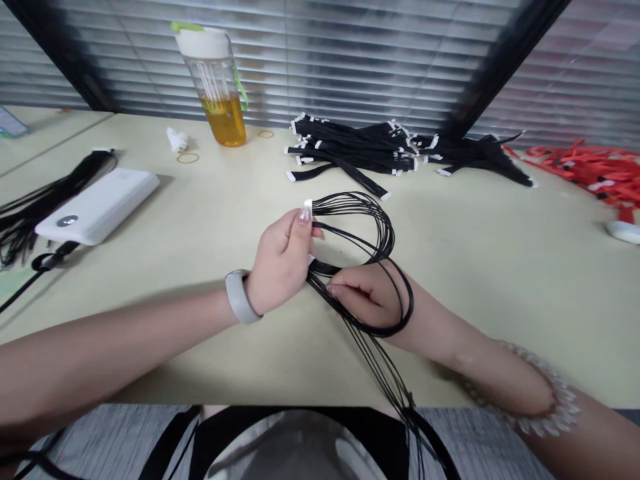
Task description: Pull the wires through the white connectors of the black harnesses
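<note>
My left hand [285,257] is closed on a black cable harness [384,223] near its white connector [308,205], thumb on top. Thin black wires leave the connector, curve round in a loop on the right and come back toward the left fingers. My right hand [367,290] has its fingers curled, with some wires passing under its fingertips and a loop lying round the back of the hand. Loose wire ends [385,373] hang down over the table's front edge toward the lap.
At the back lie piles of black cables [355,147] with white connectors, and red cables [595,167] to the right. A bottle of amber liquid [225,120] stands at the blinds. On the left are a white power bank [100,207], a black wire bundle [75,177] and rubber bands [188,159].
</note>
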Demonstrator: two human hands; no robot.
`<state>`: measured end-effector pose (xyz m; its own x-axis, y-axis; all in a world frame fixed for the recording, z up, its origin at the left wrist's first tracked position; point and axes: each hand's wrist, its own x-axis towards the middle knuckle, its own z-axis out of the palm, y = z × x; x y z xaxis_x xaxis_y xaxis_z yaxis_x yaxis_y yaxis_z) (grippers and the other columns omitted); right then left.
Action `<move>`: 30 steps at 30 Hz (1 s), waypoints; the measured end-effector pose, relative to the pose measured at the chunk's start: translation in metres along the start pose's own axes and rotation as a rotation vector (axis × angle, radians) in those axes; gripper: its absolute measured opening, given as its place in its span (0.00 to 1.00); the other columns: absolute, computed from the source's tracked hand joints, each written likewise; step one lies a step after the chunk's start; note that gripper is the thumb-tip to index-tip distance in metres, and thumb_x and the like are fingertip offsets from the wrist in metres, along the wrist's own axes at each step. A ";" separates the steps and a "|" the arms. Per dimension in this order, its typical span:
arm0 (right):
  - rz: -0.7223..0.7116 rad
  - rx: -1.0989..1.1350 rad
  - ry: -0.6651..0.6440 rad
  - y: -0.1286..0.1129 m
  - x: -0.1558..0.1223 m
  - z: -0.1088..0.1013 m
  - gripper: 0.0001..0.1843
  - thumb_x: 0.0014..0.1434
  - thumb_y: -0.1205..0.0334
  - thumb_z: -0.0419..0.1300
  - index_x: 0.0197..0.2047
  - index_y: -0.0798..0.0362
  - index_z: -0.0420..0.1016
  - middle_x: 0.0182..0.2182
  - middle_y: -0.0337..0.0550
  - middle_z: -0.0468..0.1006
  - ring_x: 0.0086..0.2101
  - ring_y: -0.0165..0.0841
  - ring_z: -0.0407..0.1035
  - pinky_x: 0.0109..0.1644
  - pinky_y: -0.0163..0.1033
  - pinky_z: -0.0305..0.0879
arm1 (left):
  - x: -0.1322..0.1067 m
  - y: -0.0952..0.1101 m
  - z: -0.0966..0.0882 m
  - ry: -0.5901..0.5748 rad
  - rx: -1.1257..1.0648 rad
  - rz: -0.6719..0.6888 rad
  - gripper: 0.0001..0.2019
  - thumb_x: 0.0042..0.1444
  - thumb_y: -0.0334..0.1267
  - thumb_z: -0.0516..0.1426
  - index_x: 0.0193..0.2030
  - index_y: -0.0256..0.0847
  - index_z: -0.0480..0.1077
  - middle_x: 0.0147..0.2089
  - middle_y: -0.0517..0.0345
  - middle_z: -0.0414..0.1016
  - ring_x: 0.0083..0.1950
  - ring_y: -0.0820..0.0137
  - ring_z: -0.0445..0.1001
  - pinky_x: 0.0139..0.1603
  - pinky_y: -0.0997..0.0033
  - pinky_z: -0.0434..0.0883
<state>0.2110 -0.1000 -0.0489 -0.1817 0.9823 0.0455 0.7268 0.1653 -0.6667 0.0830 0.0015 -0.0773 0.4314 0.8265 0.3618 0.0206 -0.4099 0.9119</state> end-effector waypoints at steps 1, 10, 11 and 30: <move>0.004 -0.019 0.003 -0.001 0.000 0.000 0.15 0.59 0.65 0.50 0.21 0.56 0.56 0.17 0.32 0.54 0.20 0.21 0.47 0.25 0.32 0.44 | 0.000 0.000 0.000 -0.002 0.004 0.002 0.21 0.65 0.50 0.43 0.31 0.38 0.65 0.21 0.61 0.64 0.25 0.74 0.65 0.29 0.73 0.63; 0.134 -0.487 -0.011 -0.002 -0.007 -0.016 0.10 0.55 0.64 0.52 0.23 0.55 0.62 0.20 0.37 0.65 0.22 0.25 0.53 0.27 0.35 0.46 | 0.001 0.001 0.000 0.005 0.007 -0.032 0.20 0.64 0.51 0.44 0.30 0.39 0.65 0.20 0.62 0.63 0.23 0.75 0.64 0.27 0.74 0.62; 0.166 -0.553 -0.002 0.000 -0.008 -0.021 0.10 0.56 0.64 0.52 0.23 0.54 0.63 0.22 0.38 0.67 0.23 0.26 0.55 0.27 0.35 0.46 | 0.001 0.001 0.000 0.005 0.003 -0.046 0.20 0.64 0.51 0.45 0.29 0.39 0.65 0.20 0.62 0.63 0.23 0.75 0.63 0.26 0.74 0.62; -0.070 0.695 0.817 0.004 -0.013 -0.050 0.09 0.58 0.69 0.58 0.41 0.48 0.74 0.24 0.34 0.73 0.22 0.23 0.67 0.30 0.34 0.67 | 0.005 -0.001 0.000 -0.039 -0.015 -0.119 0.20 0.63 0.48 0.46 0.26 0.37 0.65 0.19 0.62 0.63 0.23 0.76 0.63 0.27 0.76 0.62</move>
<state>0.2496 -0.1076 -0.0154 0.4773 0.7763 0.4118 0.1488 0.3904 -0.9085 0.0854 0.0054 -0.0763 0.4613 0.8532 0.2434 0.0601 -0.3037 0.9509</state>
